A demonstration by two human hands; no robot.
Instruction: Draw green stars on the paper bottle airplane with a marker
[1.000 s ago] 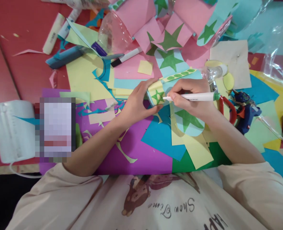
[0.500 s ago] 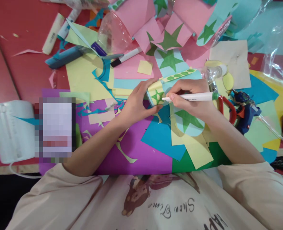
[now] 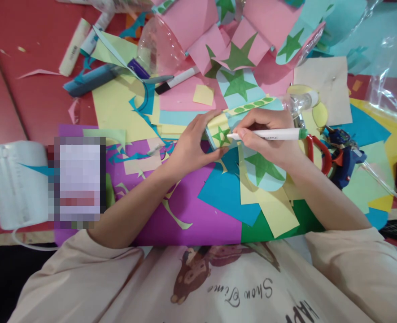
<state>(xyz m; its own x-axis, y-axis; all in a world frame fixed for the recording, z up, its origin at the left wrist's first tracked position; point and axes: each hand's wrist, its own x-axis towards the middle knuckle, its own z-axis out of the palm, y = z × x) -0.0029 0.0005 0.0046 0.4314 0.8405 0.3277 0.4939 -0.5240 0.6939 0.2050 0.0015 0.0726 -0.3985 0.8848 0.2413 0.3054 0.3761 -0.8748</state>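
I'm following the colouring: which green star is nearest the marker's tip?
The small star on yellow paper beside the left hand; the other stars look solid green and lie farther off.

A craft workspace shows in the colored paper (image 3: 205, 211) strewn over a red table (image 3: 33, 105), with red-handled scissors (image 3: 327, 158) and a glue gun (image 3: 351, 163) toward three o'clock.

Right hand (image 3: 275, 120) holds marker (image 3: 282, 134) at green star (image 3: 224, 139).
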